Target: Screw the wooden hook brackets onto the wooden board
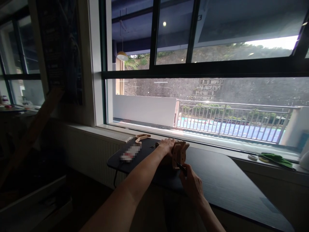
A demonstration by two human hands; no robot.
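Grips a slim black tool in the right hand, at a brown angular wooden piece on the flat dark tabletop. Lays left hand alongside; cannot tell its finger spread.

Worktop, black with fine streaks; wooden piece, brown; tool, black; curved piece, tan; cloth, bright green.

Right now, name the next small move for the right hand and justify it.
Probably ease the dark tool gently against the wooden piece: the right hand grips the tool, which points at the piece, while the left hand is at the piece's left side, seemingly placed to steady it.
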